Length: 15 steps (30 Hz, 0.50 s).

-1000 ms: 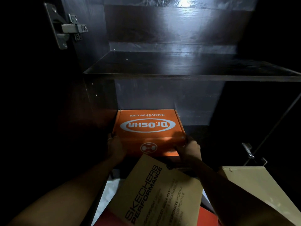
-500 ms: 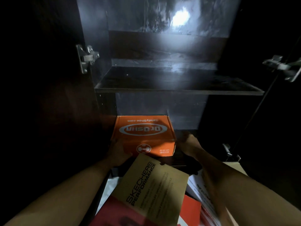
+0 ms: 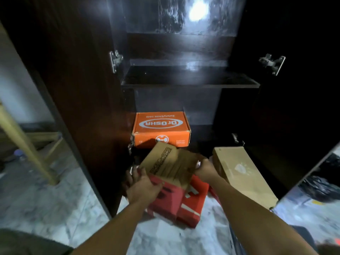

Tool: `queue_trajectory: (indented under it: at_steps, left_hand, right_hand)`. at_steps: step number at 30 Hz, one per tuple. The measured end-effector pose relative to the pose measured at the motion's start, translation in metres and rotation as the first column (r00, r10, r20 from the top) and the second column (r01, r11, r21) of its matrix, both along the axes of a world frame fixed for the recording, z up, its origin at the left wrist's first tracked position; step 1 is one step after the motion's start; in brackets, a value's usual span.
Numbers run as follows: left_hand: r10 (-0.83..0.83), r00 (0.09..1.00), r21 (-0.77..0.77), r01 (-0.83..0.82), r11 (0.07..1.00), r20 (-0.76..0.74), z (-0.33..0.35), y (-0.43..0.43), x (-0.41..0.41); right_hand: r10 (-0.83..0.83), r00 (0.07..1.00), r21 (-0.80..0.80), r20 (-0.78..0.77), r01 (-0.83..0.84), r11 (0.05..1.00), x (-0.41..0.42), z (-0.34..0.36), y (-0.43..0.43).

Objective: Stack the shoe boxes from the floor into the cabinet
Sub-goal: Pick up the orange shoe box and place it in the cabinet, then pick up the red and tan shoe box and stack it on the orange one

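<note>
An orange shoe box sits on the cabinet's bottom level, against its left wall. In front of it, on the floor, a tan Skechers box lies tilted on top of red boxes. My left hand grips the tan box at its near left corner. My right hand holds its right edge. Another tan box lies to the right, leaning toward the cabinet's open front.
The dark cabinet has a bare middle shelf and both doors swung open, with metal hinges on the sides. A wooden leg slants across the marble floor at left. A black bag lies at right.
Both hands have left the orange box in the cabinet and pulled back to the tan Skechers box. The view has backed away from the cabinet.
</note>
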<state>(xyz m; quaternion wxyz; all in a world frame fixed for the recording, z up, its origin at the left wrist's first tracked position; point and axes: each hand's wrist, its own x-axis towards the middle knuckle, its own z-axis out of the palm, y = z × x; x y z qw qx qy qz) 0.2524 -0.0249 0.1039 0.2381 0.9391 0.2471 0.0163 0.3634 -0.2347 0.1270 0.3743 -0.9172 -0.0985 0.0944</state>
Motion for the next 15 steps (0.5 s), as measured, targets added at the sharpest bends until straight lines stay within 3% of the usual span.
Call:
queue_trajectory:
  at_steps: [2,5,8,9,12,15]
  left_hand:
    - [0.064,0.998,0.013,-0.064,0.998,-0.007,-0.008,-0.011,-0.016]
    - [0.145,0.989,-0.038,-0.147,0.988,-0.034,-0.015,-0.026,-0.029]
    - [0.177,0.984,-0.223,-0.173,0.959,0.000,-0.035,-0.040,-0.039]
    - [0.176,0.984,-0.249,-0.163,0.955,0.031,-0.039,-0.042,-0.041]
    - [0.135,0.988,-0.238,-0.113,0.965,0.080,-0.051,-0.036,-0.039]
    - [0.061,0.989,-0.304,-0.017,0.953,0.136,-0.061,-0.021,-0.032]
  right_hand:
    - [0.009,0.997,0.025,0.078,-0.011,1.000,-0.010,-0.012,-0.001]
    - [0.047,0.998,0.027,0.048,-0.048,0.998,-0.018,-0.014,-0.001]
    - [0.027,0.996,0.138,0.082,-0.039,0.990,-0.018,-0.021,-0.005]
    - [0.018,0.997,0.131,0.076,-0.028,0.991,-0.014,-0.025,-0.006]
    - [0.102,0.994,-0.103,-0.040,-0.105,0.989,0.002,-0.034,-0.010]
    - [0.057,0.995,-0.076,-0.082,-0.064,0.995,0.019,-0.050,-0.016]
